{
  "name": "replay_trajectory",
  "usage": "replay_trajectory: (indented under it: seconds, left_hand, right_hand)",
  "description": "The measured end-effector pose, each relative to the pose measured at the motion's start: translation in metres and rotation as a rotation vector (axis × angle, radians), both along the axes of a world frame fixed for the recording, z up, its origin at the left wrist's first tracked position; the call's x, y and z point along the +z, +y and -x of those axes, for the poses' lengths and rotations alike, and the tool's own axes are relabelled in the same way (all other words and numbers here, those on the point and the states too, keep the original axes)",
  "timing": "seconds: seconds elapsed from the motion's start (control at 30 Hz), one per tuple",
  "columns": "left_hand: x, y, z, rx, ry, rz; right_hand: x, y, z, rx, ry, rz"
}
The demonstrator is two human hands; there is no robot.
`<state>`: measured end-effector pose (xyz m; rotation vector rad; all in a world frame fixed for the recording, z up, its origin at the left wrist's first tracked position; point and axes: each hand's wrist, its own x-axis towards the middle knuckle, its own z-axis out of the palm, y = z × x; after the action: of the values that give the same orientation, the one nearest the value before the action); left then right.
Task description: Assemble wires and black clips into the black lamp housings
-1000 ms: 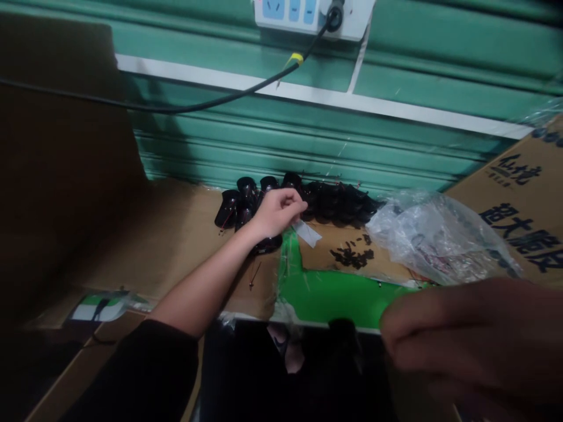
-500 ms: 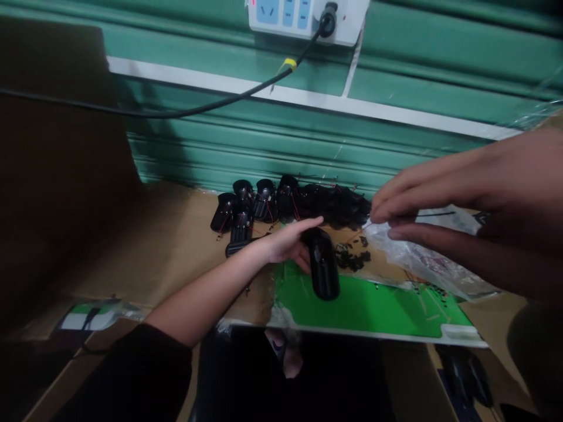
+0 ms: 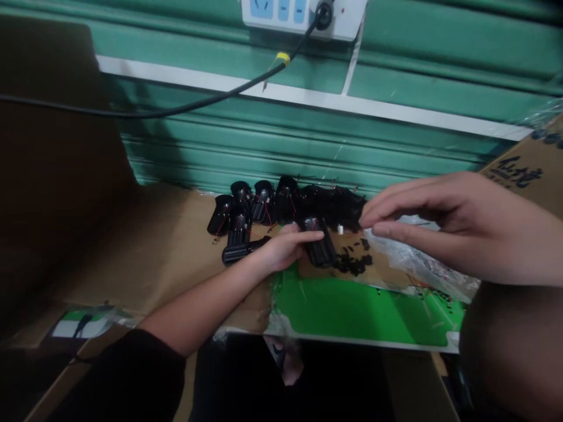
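Observation:
My left hand (image 3: 290, 243) is closed around a glossy black plastic shell (image 3: 320, 249), its thumb lying across the upper part. The shell is tilted, with its ribbed side toward me. To the right, my right hand (image 3: 422, 225) is raised with thumb and fingertips pinched together; what is between them, if anything, is too small to make out. A small white connector (image 3: 340, 230) shows between the two hands. Several similar black shells with thin red wires, one of them a ribbed shell (image 3: 240, 228), stand behind and left of my left hand.
Small black pieces (image 3: 354, 264) lie on the cardboard beside a clear plastic bag (image 3: 404, 252). A green board (image 3: 334, 310) lies along the front edge. Behind is a green ribbed wall (image 3: 246, 158) with a power strip (image 3: 299, 14) and hanging black cable (image 3: 189, 108).
My left hand has turned the black shell, and its ribbed side now shows. My right hand has lowered slightly and come away from the camera, still pinched.

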<state>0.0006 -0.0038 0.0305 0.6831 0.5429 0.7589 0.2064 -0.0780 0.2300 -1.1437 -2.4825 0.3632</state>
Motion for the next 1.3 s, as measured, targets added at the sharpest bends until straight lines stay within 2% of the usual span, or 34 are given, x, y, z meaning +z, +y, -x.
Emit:
replay_trajectory:
  seconds: [0.07, 0.2, 0.3, 0.37, 0.43, 0.5, 0.63, 0.73, 0.87, 1.0, 1.17, 1.3]
  left_hand:
    - [-0.003, 0.003, 0.0, 0.073, -0.008, -0.024]
    - [-0.009, 0.008, 0.0, 0.195, 0.005, -0.043]
    - [-0.013, 0.008, -0.002, 0.28, 0.03, -0.092]
    - [-0.016, 0.008, -0.003, 0.346, 0.069, -0.163]
    - [-0.018, 0.008, -0.003, 0.387, 0.125, -0.231]
    - [-0.021, 0.007, -0.004, 0.41, 0.171, -0.272]
    - [-0.025, 0.003, -0.007, 0.48, 0.214, -0.248]
    - [-0.025, -0.002, -0.01, 0.509, 0.229, -0.222]
    - [-0.027, -0.003, -0.012, 0.532, 0.249, -0.222]
    - [-0.033, 0.0, -0.012, 0.564, 0.26, -0.259]
    - [-0.034, 0.003, -0.01, 0.576, 0.219, -0.194]
    - [-0.025, 0.001, -0.007, 0.631, 0.296, -0.196]
  right_hand:
    - [-0.015, 0.006, -0.008, 0.075, 0.089, 0.116]
    - [-0.061, 0.03, -0.03, -0.024, 0.363, 0.356]
    - [-0.101, 0.047, -0.038, 0.061, 0.782, 0.53]
    - [-0.127, 0.056, -0.037, 0.122, 0.988, 0.687]
    - [-0.151, 0.061, -0.032, 0.107, 1.044, 0.79]
    - [-0.172, 0.064, -0.025, 0.005, 1.072, 0.84]
    - [-0.203, 0.066, -0.013, -0.161, 1.064, 0.899]
    - [-0.212, 0.065, -0.01, -0.158, 0.973, 0.882]
    - [-0.206, 0.06, -0.008, -0.053, 0.901, 0.82]
    - [-0.198, 0.053, 0.0, -0.151, 0.847, 0.658]
    - [-0.202, 0.048, 0.009, -0.205, 0.794, 0.513]
    - [-0.209, 0.048, 0.012, -0.239, 0.814, 0.543]
